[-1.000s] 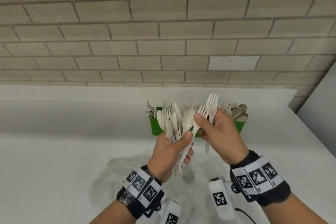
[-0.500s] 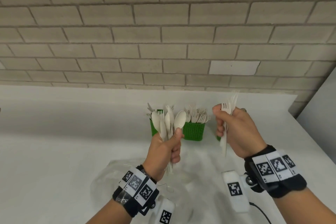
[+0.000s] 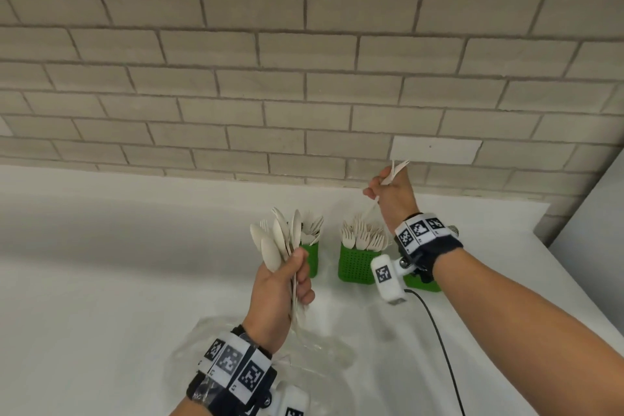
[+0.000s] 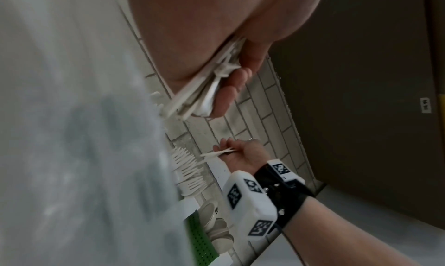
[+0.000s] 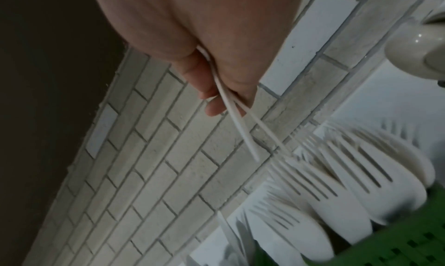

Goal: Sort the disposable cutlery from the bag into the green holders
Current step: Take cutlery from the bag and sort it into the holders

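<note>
My left hand (image 3: pixel 283 284) grips a bundle of white spoons and forks (image 3: pixel 277 240), bowls up, in front of the left green holder (image 3: pixel 312 258). In the left wrist view the bundle's handles (image 4: pixel 207 91) run between palm and fingers. My right hand (image 3: pixel 391 192) pinches two white forks (image 3: pixel 396 169), handles pointing down, just above the middle green holder (image 3: pixel 356 263) full of forks (image 3: pixel 363 236). The right wrist view shows the two fork handles (image 5: pixel 240 125) hanging over the stored forks (image 5: pixel 349 184). A third green holder (image 3: pixel 422 284) sits partly hidden behind my right wrist.
A clear plastic bag (image 3: pixel 320 358) lies crumpled on the white counter (image 3: pixel 101 280) below my left hand. A brick wall (image 3: pixel 304 78) runs behind the holders. A black cable (image 3: pixel 439 341) trails from my right wrist camera. A grey panel (image 3: pixel 601 230) borders the counter's right side.
My right hand pulled two forks out of the left hand's bundle and carried them right and back, above the middle holder. The left hand lowered slightly with its bundle.
</note>
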{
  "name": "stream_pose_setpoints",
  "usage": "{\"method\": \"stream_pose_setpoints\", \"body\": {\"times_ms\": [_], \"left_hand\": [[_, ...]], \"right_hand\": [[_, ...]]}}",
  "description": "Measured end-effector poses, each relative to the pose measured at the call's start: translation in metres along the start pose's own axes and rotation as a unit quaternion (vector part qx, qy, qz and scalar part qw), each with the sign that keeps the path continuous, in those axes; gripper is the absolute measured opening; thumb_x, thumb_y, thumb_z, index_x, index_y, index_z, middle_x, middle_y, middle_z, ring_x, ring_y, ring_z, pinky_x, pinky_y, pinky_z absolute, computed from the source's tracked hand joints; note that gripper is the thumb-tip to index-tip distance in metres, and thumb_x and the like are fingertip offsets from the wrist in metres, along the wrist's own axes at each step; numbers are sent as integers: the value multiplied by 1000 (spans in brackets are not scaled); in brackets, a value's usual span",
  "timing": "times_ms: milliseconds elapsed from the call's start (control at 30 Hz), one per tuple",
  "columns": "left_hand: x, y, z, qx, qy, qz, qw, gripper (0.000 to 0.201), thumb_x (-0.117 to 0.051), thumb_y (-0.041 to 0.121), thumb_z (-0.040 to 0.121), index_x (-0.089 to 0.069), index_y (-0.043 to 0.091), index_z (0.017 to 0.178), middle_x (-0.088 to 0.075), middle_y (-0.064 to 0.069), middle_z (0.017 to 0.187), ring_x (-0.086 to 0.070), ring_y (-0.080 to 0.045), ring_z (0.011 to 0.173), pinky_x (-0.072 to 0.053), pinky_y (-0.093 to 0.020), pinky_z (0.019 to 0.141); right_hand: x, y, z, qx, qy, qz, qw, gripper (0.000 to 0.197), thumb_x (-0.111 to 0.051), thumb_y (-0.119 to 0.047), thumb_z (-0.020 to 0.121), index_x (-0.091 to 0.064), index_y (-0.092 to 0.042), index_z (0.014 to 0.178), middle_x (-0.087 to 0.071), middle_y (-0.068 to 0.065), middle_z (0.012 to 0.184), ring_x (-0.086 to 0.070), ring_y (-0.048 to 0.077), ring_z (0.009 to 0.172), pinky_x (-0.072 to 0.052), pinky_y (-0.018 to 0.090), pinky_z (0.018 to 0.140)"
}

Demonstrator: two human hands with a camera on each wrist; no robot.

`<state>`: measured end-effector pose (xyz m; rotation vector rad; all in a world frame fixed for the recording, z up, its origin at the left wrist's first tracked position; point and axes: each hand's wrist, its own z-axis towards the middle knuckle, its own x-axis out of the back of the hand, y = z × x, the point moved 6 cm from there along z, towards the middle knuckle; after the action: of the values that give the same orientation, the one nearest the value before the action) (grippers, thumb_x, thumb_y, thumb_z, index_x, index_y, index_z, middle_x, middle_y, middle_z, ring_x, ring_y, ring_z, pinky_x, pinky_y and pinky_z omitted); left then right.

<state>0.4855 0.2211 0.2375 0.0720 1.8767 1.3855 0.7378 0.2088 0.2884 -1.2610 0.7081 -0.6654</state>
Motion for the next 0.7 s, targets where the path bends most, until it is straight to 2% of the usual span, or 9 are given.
{"method": "stream_pose_setpoints", "body": {"times_ms": [67,233,367,467,533,567,633,700], "left_hand": [[1,1,0,2,-5,-17,1000,18,-61,23,82,-54,6,88,-37,-3,61,-29,-13,48,-28,-24,43],[4,-1,3,5,-7,-21,1000,18,-61,22,82,-55,6,88,-36,-4,62,-29,-13,48,-27,-24,42],[5,-1,7,3,0,-26,1000,19,-61,21,82,-54,5,88,-36,-3,61,-28,-14,48,-27,-24,42],[4,-2,11,4,4,-23,1000,19,-61,20,82,-54,4,88,-35,-4,61,-27,-14,47,-27,-24,41],[3,-2,13,2,5,-22,1000,19,-61,20,82,-54,4,89,-35,-4,61,-27,-14,47,-27,-24,41],[4,-1,14,1,5,-20,1000,19,-61,20,83,-54,4,89,-35,-4,61,-27,-14,47,-27,-24,41],[4,-2,16,0,3,-14,1000,18,-61,20,83,-54,4,89,-36,-4,62,-28,-14,48,-28,-24,41],[5,-2,17,-2,3,-9,1000,18,-61,20,84,-54,4,89,-36,-4,62,-28,-14,48,-28,-24,42]], "right_hand": [[-5,8,5,16,-3,-51,999,38,-26,17,96,-36,-17,82,-36,1,79,-39,12,60,-45,23,60],[-14,11,16,-2,-51,-107,993,35,-30,17,90,-37,-17,86,-43,5,81,-47,17,70,-49,22,72],[-11,3,19,7,-62,-102,993,36,-31,22,87,-39,-10,103,-48,6,80,-56,24,76,-50,16,65],[-9,2,21,14,-70,-155,985,37,-39,16,90,-37,-13,114,-56,7,86,-66,27,83,-48,26,73],[-9,3,23,8,-90,-158,983,36,-48,16,88,-40,-11,111,-63,11,89,-68,26,80,-50,34,72],[-11,5,23,1,-123,-161,979,37,-52,17,87,-42,-10,108,-66,13,89,-68,24,77,-51,35,71],[-16,10,18,-13,-204,-201,958,38,-52,20,85,-44,-13,100,-70,15,90,-69,19,75,-53,27,69],[-14,14,16,-12,-224,-226,948,39,-46,22,85,-45,-16,94,-70,17,94,-69,20,85,-53,24,77]]}}
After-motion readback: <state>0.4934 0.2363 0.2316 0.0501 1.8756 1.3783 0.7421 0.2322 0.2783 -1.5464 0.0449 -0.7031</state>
